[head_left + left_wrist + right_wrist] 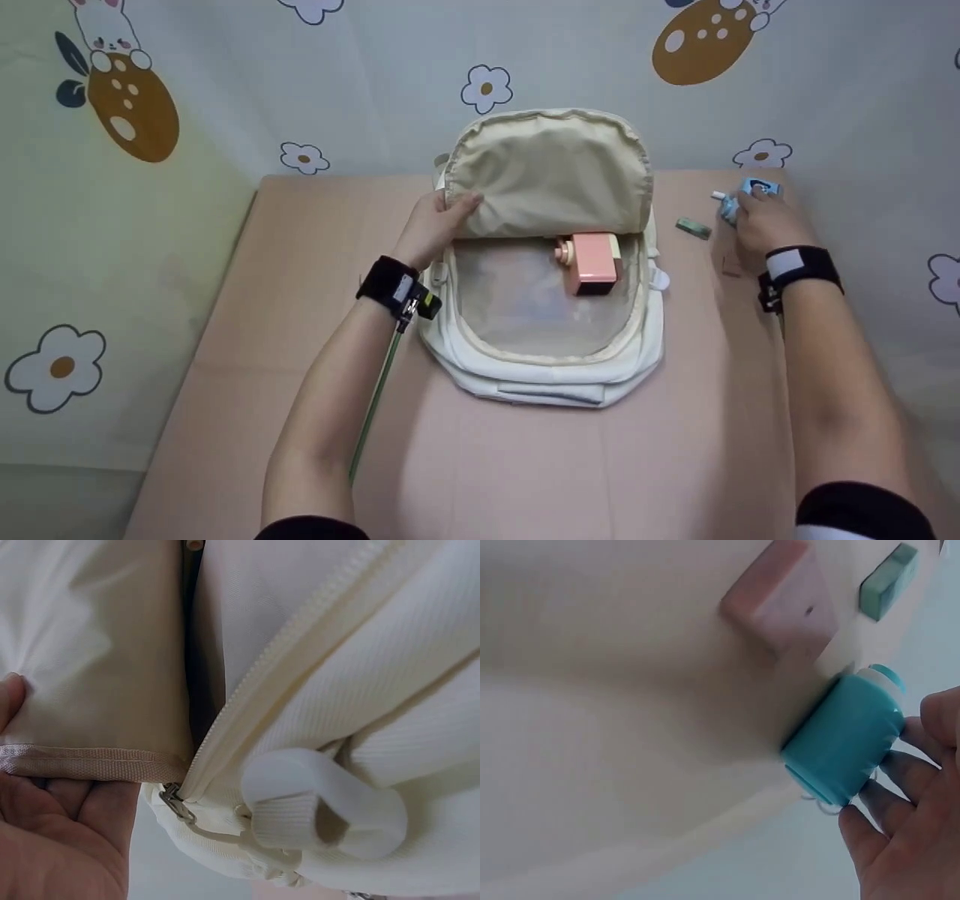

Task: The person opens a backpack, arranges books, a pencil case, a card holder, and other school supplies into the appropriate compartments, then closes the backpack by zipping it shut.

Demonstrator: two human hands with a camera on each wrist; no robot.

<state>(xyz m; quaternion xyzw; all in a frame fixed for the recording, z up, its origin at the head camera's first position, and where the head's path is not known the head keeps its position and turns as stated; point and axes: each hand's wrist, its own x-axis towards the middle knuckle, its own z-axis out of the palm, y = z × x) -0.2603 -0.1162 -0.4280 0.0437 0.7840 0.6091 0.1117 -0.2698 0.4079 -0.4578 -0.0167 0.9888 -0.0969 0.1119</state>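
Note:
A cream backpack point(544, 382) lies on the table with its front flap point(555, 172) folded back. My left hand point(435, 225) grips the flap's left edge, thumb on the lining and fingers beneath the trim point(90, 763). Inside the opening, a pink toy camera-like block thing point(592, 262) rests on the right of the see-through panel point(517, 300). At the table's far right, my right hand point(772, 221) holds a small blue bottle-shaped thing point(847, 731) by its side with bent fingers. The thumb's contact with it is not clear.
A small green block point(693, 228) and a pinkish block point(784, 600) lie beside the right hand. A zipper pull point(176, 802) and a white buckle point(322, 795) sit at the bag's side. Patterned cloth point(390, 82) hangs behind the table point(510, 465).

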